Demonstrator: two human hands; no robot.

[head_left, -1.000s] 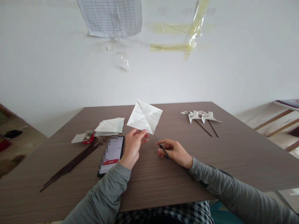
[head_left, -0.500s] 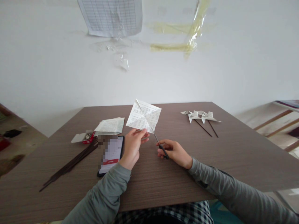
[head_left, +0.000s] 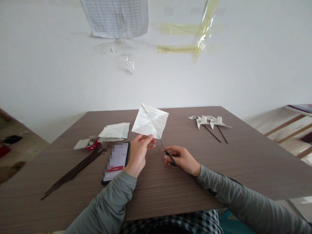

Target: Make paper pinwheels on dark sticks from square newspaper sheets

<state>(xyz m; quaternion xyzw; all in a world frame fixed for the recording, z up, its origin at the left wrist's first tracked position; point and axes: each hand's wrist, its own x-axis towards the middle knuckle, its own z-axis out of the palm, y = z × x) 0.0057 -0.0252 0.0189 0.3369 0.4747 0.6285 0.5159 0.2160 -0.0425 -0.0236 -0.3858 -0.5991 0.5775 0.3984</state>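
Observation:
Pinched by its lower edge, a square sheet of printed paper (head_left: pixel 146 120) with diagonal creases is held up in my left hand (head_left: pixel 140 149). My right hand (head_left: pixel 182 159) grips black-handled scissors (head_left: pixel 171 158) by the handles. Their blades reach up to the paper's lower right corner, beside my left fingertips, and lie along the diagonal crease. How far the blades are into the paper I cannot tell.
On the table (head_left: pixel 195 185), a phone (head_left: pixel 117 162) lies left of my left hand. Beyond it are a stack of paper squares (head_left: pixel 114 131), a small red box (head_left: pixel 92 144) of metal bits and dark sticks (head_left: pixel 73 170). Paper pinwheels (head_left: pixel 215 122) on sticks lie back right.

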